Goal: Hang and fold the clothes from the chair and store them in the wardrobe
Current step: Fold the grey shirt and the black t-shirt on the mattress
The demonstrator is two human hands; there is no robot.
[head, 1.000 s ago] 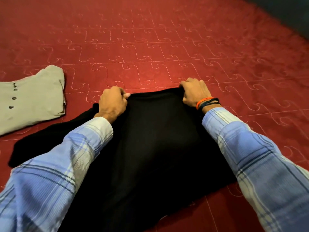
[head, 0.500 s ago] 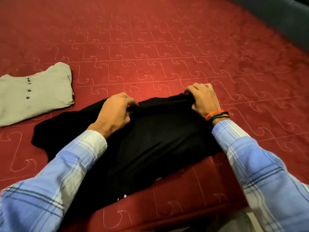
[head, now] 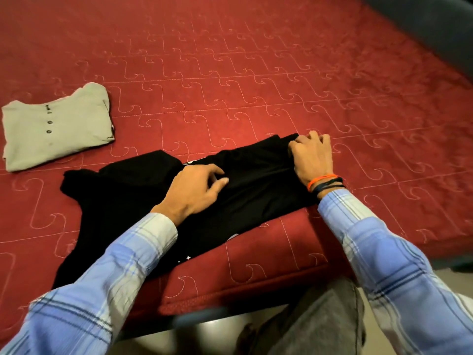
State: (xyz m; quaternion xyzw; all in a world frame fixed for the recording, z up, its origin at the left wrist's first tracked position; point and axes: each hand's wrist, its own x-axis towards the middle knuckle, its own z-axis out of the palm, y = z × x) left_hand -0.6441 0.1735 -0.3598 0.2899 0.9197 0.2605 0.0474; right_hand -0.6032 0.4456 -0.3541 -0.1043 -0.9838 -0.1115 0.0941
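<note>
A black garment point(head: 250, 180) lies partly folded on the red quilted bed point(head: 230, 73), near its front edge. My right hand point(head: 311, 156) grips the garment's far right corner, fingers curled over the fold. My left hand point(head: 197, 190) rests on the middle of the black cloth with relaxed, slightly spread fingers and holds nothing. One sleeve of the garment sticks out to the left. A folded grey buttoned shirt point(head: 56, 126) lies on the bed at the far left, apart from the black one.
The bed's front edge point(head: 230, 295) runs just below the black garment, with pale floor under it. My grey trouser leg point(head: 320, 326) shows at the bottom. A dark wall or headboard point(head: 435, 26) borders the bed at the top right.
The black garment's near part has been folded away from me, so it lies shorter. My left hand has let go of the edge and now rests flat on the cloth.
</note>
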